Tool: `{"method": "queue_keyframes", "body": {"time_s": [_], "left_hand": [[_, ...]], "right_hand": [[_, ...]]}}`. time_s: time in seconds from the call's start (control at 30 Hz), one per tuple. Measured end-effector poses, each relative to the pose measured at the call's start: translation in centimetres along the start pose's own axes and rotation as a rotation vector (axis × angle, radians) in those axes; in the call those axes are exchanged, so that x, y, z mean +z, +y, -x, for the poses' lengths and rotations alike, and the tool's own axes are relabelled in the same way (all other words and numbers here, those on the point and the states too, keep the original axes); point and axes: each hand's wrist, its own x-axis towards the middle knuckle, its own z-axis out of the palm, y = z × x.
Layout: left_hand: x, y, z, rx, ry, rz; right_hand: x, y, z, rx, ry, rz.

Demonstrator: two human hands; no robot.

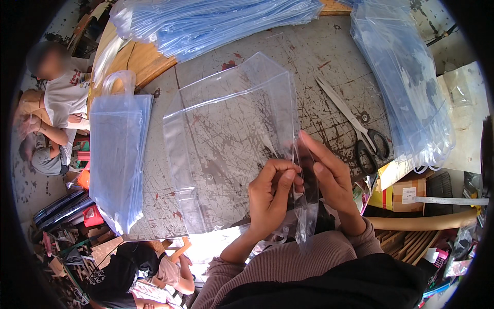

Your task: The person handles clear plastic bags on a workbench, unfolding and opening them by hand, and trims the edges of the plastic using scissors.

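A clear plastic bag point(226, 139) lies spread over the worn grey table in front of me, its right edge gathered up toward my body. My left hand point(272, 198) pinches this edge between thumb and bent fingers. Against the same edge from the right is my right hand point(332, 180), with its index finger stretched along the plastic and its other fingers curled around the fold, partly hidden. Beyond my right hand lies a pair of scissors point(355, 121) with black handles, blades slightly apart and pointing away to the upper left.
Bluish clear plastic bags are stacked at the left point(116, 154), along the far edge point(221, 23) and at the right point(401, 82). The scratched metal tabletop point(329, 67) has wood at its far left. People sit at the left point(62, 108) and lower left point(139, 268). A cardboard box point(409, 193) stands lower right.
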Motion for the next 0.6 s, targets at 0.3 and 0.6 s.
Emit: {"method": "queue_keyframes", "body": {"time_s": [0.3, 0.6], "left_hand": [[0.05, -0.05, 0.07, 0.034, 0.022, 0.027], [0.07, -0.12, -0.02, 0.029, 0.02, 0.008]], "right_hand": [[-0.14, -0.06, -0.28, -0.078, -0.023, 0.025], [-0.02, -0.2, -0.34, -0.083, -0.02, -0.022]]}}
